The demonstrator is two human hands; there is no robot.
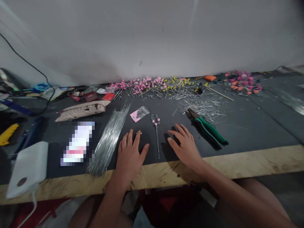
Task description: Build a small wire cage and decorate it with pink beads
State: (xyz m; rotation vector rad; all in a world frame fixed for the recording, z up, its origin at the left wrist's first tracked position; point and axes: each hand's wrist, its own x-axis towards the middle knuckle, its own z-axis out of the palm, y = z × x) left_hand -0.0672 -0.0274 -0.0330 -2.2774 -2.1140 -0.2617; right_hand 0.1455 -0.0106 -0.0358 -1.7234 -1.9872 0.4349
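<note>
My left hand (130,153) rests flat on the dark table mat (249,126), fingers spread, holding nothing. My right hand (184,144) hovers or rests palm down to the right, fingers apart, also holding nothing. Between the two hands lies a thin wire stem (157,136) topped with small pink beads. A bundle of straight silver wires (111,136) lies just left of my left hand. Green-handled pliers (207,127) lie to the right of my right hand. A small clear bag with pink contents (139,113) sits beyond the hands.
Pink and yellow bead flowers on wires (152,84) and loose cut wires (201,103) are strewn along the back by the white wall. More pink and orange pieces (243,81) lie far right. A white device (29,167), a beige object (82,110) and clutter sit on the left.
</note>
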